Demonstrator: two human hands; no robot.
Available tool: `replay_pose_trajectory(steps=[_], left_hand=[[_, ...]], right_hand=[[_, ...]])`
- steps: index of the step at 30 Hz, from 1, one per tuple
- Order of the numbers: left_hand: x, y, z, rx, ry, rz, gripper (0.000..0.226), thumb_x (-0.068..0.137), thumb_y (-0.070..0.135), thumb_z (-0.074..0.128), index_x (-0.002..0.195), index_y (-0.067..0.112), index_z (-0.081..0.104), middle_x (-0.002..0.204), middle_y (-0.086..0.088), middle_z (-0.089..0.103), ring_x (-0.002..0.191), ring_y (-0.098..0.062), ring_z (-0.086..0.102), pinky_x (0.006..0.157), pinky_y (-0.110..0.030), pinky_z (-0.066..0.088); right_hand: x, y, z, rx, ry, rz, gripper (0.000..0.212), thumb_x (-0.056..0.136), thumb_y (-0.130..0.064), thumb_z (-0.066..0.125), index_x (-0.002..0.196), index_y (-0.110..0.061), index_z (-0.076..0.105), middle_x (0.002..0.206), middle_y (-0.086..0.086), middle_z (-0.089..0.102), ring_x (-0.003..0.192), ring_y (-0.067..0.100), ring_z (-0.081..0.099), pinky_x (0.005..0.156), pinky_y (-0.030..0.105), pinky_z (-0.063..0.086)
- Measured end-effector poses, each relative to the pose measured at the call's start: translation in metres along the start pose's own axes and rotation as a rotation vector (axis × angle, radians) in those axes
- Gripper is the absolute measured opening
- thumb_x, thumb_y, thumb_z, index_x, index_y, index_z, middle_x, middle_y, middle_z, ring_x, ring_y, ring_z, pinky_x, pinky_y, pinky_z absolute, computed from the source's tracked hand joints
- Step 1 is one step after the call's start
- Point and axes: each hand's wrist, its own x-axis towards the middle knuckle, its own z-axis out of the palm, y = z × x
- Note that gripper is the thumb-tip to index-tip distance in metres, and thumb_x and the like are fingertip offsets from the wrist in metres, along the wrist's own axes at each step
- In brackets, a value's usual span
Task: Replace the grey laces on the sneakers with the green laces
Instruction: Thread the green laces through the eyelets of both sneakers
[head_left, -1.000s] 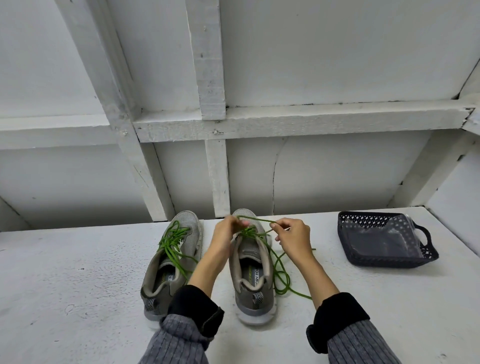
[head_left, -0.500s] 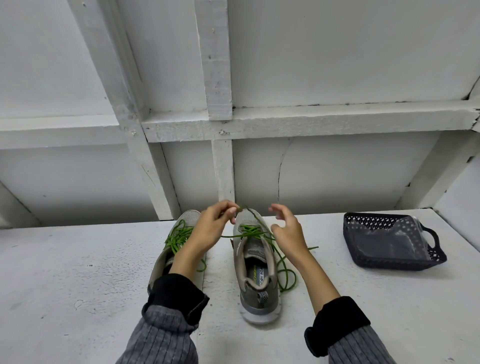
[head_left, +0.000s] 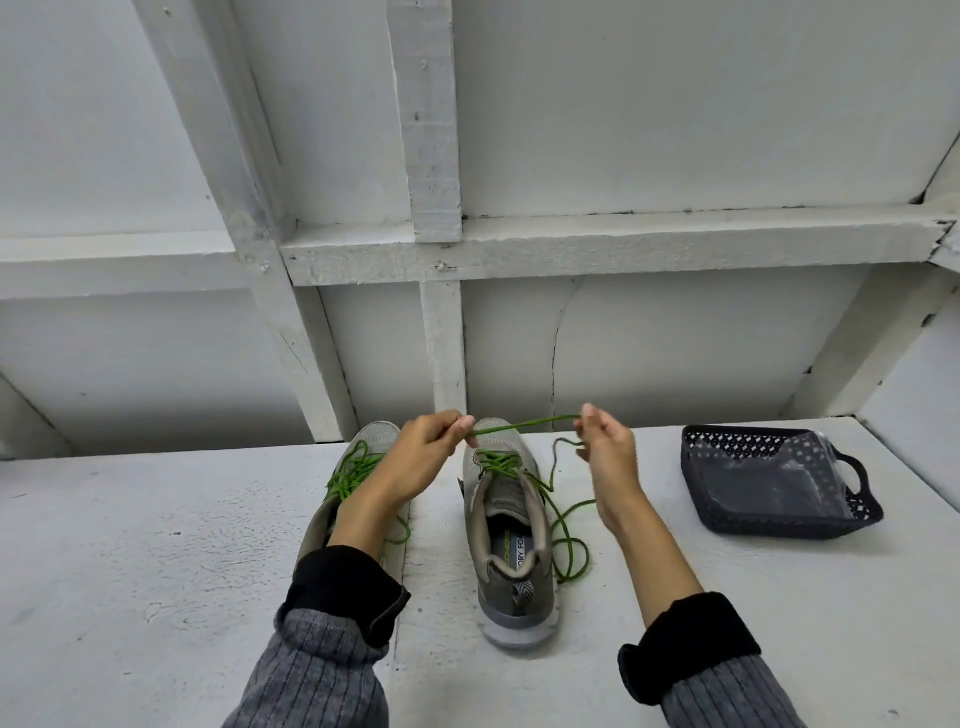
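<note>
Both hands (head_left: 605, 457) now stretch green lace (head_left: 524, 423) farther apart

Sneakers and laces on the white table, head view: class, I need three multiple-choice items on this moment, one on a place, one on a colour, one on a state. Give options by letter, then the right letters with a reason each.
1. Where does the dark basket stand?
A. right of both sneakers
B. between the sneakers
C. left of both sneakers

2. What colour is the lace stretched between the hands?
A. grey
B. green
C. white

3. What is the left hand doing?
A. lying flat on the table
B. gripping the basket handle
C. pinching the lace

Answers:
1 A, the basket sits on the table beyond the right sneaker, apart from it.
2 B, the strand from the left hand to the right hand is green.
3 C, thumb and fingertips close on the strand above the right sneaker's toe; the left sneaker lies behind the forearm.
</note>
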Motion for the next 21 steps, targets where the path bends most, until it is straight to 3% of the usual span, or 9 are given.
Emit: replay_pose_trajectory(steps=[3, 7, 12, 16, 18, 21], left_hand=[[-0.001, -0.008, -0.012, -0.042, 0.055, -0.031, 0.034, 0.102, 0.032, 0.045, 0.074, 0.018, 0.059, 0.066, 0.008, 0.047, 0.063, -0.001, 0.041, 0.066, -0.023, 0.035], [-0.001, -0.009, -0.018, -0.166, 0.053, -0.051, 0.027, 0.104, 0.016, 0.041, 0.082, 0.013, 0.056, 0.065, 0.017, 0.054, 0.065, 0.006, 0.048, 0.073, -0.01, 0.039], [-0.002, -0.02, -0.023, -0.105, -0.064, -0.156, 0.024, 0.102, 0.0, 0.036, 0.107, 0.008, 0.058, 0.082, 0.003, 0.065, 0.081, -0.01, 0.052, 0.069, -0.009, 0.04], [-0.005, -0.029, -0.024, 0.011, 0.075, -0.274, 0.011, 0.094, 0.02, 0.063, 0.085, 0.013, 0.064, 0.07, 0.006, 0.073, 0.069, -0.012, 0.059, 0.07, -0.026, 0.05], [-0.005, -0.029, -0.021, 0.028, 0.172, -0.263, 0.018, 0.089, 0.027, 0.07, 0.078, 0.013, 0.066, 0.066, 0.005, 0.072, 0.06, -0.009, 0.057, 0.064, -0.023, 0.049], [-0.004, -0.027, -0.013, 0.006, 0.202, -0.238, 0.015, 0.095, 0.017, 0.06, 0.083, 0.011, 0.066, 0.07, 0.006, 0.069, 0.06, -0.007, 0.052, 0.054, -0.012, 0.041]], right_hand=[[0.013, 0.002, -0.017, 0.059, 0.205, 0.049, 0.032, 0.103, -0.026, 0.042, 0.076, -0.016, 0.055, 0.074, -0.004, 0.051, 0.067, 0.006, 0.044, 0.065, 0.021, 0.037], [0.02, 0.019, -0.028, 0.005, 0.357, 0.136, 0.036, 0.103, -0.029, 0.04, 0.073, -0.015, 0.054, 0.068, -0.003, 0.045, 0.063, 0.01, 0.038, 0.059, 0.025, 0.032], [0.012, 0.038, -0.036, -0.101, 0.429, 0.24, 0.035, 0.104, -0.029, 0.038, 0.09, -0.006, 0.059, 0.081, 0.007, 0.053, 0.08, 0.023, 0.047, 0.072, 0.032, 0.036], [0.006, 0.047, -0.041, -0.156, 0.491, 0.279, 0.036, 0.105, -0.025, 0.037, 0.097, -0.001, 0.062, 0.097, 0.009, 0.055, 0.091, 0.024, 0.048, 0.08, 0.033, 0.037], [0.004, 0.051, -0.043, -0.211, 0.469, 0.301, 0.036, 0.104, -0.024, 0.038, 0.099, 0.001, 0.064, 0.097, 0.009, 0.056, 0.09, 0.025, 0.049, 0.078, 0.033, 0.038], [0.003, 0.061, -0.044, -0.32, 0.394, 0.334, 0.029, 0.102, -0.022, 0.045, 0.097, -0.002, 0.066, 0.1, 0.014, 0.063, 0.089, 0.026, 0.052, 0.077, 0.033, 0.042]])
